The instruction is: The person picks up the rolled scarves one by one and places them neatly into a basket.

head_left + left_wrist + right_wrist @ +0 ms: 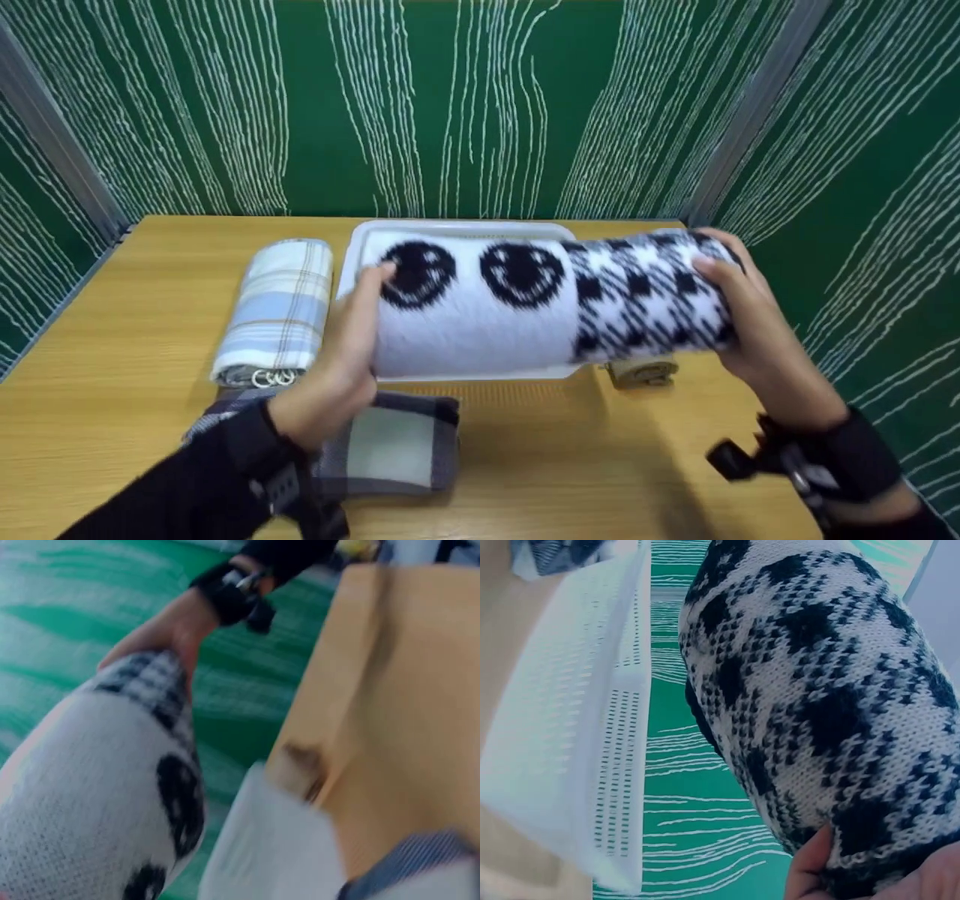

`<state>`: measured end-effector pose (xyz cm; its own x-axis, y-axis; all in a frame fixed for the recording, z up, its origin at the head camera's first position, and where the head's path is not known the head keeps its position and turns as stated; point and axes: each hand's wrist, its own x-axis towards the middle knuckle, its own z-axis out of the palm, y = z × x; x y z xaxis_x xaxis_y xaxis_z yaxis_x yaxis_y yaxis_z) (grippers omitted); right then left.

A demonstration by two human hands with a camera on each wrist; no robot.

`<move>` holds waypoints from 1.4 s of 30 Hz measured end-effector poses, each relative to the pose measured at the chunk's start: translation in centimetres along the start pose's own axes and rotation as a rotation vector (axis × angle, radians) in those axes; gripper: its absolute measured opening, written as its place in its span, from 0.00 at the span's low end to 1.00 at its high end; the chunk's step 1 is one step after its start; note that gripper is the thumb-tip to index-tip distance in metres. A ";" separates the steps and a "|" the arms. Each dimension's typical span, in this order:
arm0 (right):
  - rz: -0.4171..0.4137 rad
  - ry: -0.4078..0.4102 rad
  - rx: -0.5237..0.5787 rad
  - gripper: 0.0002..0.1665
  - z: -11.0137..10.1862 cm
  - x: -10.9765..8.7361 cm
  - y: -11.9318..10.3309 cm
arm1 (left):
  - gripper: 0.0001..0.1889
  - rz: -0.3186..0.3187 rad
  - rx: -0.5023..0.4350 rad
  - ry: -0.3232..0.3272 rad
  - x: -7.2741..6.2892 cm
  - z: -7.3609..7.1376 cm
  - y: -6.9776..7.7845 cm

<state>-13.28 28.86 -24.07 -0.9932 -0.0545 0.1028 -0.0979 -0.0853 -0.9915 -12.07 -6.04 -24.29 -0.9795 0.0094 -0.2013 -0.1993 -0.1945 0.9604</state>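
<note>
Both hands hold a rolled knitted scarf [480, 330] level above a white plastic basket [457, 227]. The roll's left part is white with two black smiley faces; its right part has a black-and-white houndstooth pattern. My left hand [341, 367] grips the white end, thumb on a smiley face. At the houndstooth end, my right hand [757, 322] holds on with the thumb in front. In the left wrist view the right hand [169, 630] shows at the far end of the roll. The right wrist view catches the houndstooth part [817, 697] and the slotted basket wall [619, 765].
Left of the basket lies a rolled blue, white and cream plaid cloth [281, 307]. Nearer, partly behind the left forearm, is a folded grey plaid cloth [390, 450]. A small beige roll [643, 371] rests at the basket's right. Green panels [592, 75] enclose the wooden table [540, 465].
</note>
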 end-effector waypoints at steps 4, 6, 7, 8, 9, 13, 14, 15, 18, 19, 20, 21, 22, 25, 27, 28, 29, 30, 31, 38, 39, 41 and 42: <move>-0.046 0.006 0.009 0.21 1.4 2.3 -0.5 | 0.22 0.007 -0.010 -0.004 2.0 -0.8 1.5; -0.057 0.022 0.017 0.21 1.9 3.5 -0.5 | 0.21 0.010 0.003 0.002 3.0 -1.2 2.2; -0.055 0.030 0.025 0.22 2.2 4.1 -0.6 | 0.21 0.012 0.005 0.006 3.4 -1.3 2.5; -0.053 0.037 0.027 0.22 2.5 4.7 -0.6 | 0.21 0.015 0.012 0.011 3.9 -1.5 2.7; -0.052 0.044 0.033 0.22 2.7 5.3 -0.5 | 0.20 0.016 0.015 0.015 4.3 -1.7 2.9; -0.072 0.059 0.042 0.23 3.5 7.6 -0.4 | 0.19 0.027 0.006 0.030 6.1 -2.3 3.5; -0.081 0.063 0.039 0.24 3.6 8.2 -0.3 | 0.19 0.031 0.015 0.036 6.6 -2.4 3.6; -0.086 0.071 0.036 0.24 3.7 8.7 -0.2 | 0.18 0.034 0.021 0.039 7.1 -2.5 3.7; -0.091 0.097 0.031 0.24 3.8 10.4 0.2 | 0.18 0.046 0.048 0.061 8.5 -2.6 3.9; -0.092 0.108 0.031 0.23 3.8 11.0 0.4 | 0.18 0.049 0.061 0.069 9.0 -2.7 4.0; -0.092 0.118 0.031 0.23 3.9 11.6 0.7 | 0.18 0.051 0.075 0.077 9.6 -2.8 4.1; -0.093 0.130 0.025 0.23 3.9 12.2 0.9 | 0.18 0.053 0.078 0.082 10.1 -2.8 4.1; -0.099 0.135 0.024 0.23 4.0 12.7 1.2 | 0.18 0.054 0.084 0.089 10.7 -2.9 4.1; -0.126 0.155 0.010 0.23 4.2 14.1 2.0 | 0.17 0.057 0.102 0.100 12.2 -3.1 4.4; -0.142 0.168 0.001 0.23 4.3 15.0 2.7 | 0.17 0.059 0.113 0.109 13.1 -3.2 4.6; -0.151 0.172 -0.002 0.24 4.4 15.4 3.0 | 0.17 0.061 0.121 0.113 13.6 -3.3 4.7; -0.161 0.178 -0.002 0.24 4.4 15.9 3.3 | 0.17 0.063 0.127 0.116 14.0 -3.3 4.8; -0.165 0.182 -0.007 0.25 4.4 16.3 3.7 | 0.18 0.066 0.134 0.119 14.5 -3.4 4.8; -0.172 0.187 -0.011 0.25 4.3 16.7 4.1 | 0.19 0.066 0.143 0.120 14.9 -3.4 4.7; -0.120 0.138 -0.054 0.28 3.7 18.3 6.6 | 0.27 0.034 0.205 0.122 17.5 -3.9 2.8; -0.102 0.134 -0.066 0.29 3.7 18.4 6.9 | 0.27 0.033 0.213 0.126 17.8 -4.0 2.4; -0.067 0.128 -0.087 0.30 3.7 18.6 7.3 | 0.27 0.036 0.236 0.138 18.5 -4.2 1.8; -0.054 0.124 -0.097 0.31 3.7 18.7 7.5 | 0.26 0.037 0.250 0.144 18.7 -4.3 1.5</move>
<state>-32.41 23.50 -29.30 -0.9859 0.0714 0.1514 -0.1509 0.0121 -0.9885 -30.60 -10.42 -27.47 -0.9754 -0.1365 -0.1734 -0.1823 0.0560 0.9816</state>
